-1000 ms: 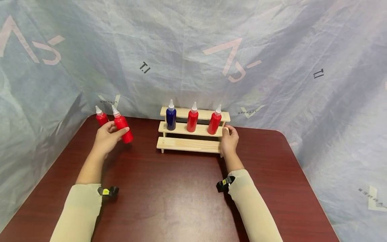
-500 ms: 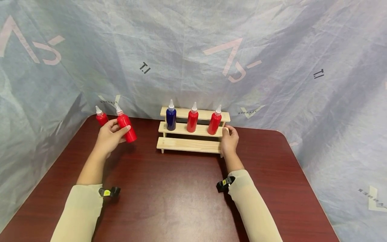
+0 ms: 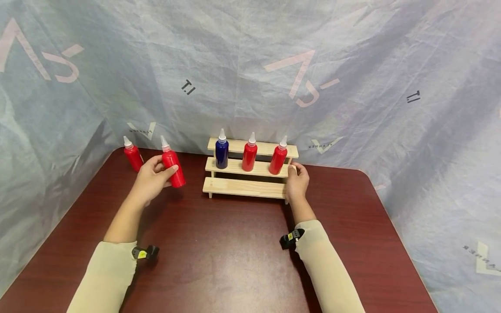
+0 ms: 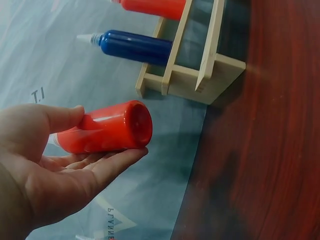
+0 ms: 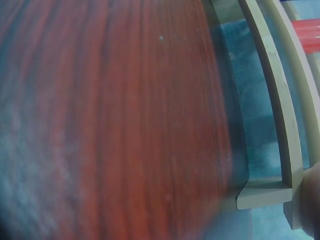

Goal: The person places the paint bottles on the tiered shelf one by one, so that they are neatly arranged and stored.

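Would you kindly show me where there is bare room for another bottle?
The bottom shelf and top shelf are bare, as is the tabletop between the left sleeve and right sleeve. The middle shelf is crowded by a blue bottle and two red bottles.

"PLANNER" lettering (image 3: 322,145), "T.I" marks (image 3: 413,96), both on grey cloth (image 3: 235,43)

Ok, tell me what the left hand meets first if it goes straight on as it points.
Likely the grey curtain, with the left hand and its red bottle passing left of the wooden rack; depth is unclear.
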The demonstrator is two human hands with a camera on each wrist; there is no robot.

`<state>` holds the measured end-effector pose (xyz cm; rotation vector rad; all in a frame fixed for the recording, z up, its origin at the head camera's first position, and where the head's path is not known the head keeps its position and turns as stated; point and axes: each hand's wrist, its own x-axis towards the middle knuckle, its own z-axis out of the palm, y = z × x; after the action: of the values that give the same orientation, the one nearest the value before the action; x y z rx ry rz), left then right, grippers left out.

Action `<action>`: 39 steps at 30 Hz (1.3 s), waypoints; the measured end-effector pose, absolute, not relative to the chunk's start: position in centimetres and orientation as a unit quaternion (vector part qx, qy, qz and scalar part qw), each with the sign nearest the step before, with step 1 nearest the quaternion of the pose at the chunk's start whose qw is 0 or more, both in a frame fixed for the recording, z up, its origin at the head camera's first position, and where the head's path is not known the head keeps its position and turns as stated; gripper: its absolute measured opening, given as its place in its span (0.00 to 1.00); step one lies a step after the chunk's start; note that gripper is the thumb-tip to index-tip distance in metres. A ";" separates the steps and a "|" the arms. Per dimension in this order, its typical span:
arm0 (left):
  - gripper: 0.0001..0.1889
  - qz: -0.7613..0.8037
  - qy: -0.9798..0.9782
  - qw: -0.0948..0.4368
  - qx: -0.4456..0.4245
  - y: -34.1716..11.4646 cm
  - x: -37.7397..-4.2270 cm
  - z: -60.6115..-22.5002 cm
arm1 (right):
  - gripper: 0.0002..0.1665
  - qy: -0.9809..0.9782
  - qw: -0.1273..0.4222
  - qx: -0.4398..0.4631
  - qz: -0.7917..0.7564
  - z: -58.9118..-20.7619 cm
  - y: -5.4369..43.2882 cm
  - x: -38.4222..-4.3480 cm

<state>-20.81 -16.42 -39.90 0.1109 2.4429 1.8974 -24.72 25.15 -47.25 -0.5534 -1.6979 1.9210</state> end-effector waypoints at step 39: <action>0.31 0.582 0.804 0.043 0.114 -10.8 -20.1 -40.8 | 0.12 -0.625 0.248 -0.192 0.715 -47.2 25.3 -24.7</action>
<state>-20.11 -10.82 -40.82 0.3494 2.4578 1.7798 -24.71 25.26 -47.23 -0.5229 -1.7025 1.9505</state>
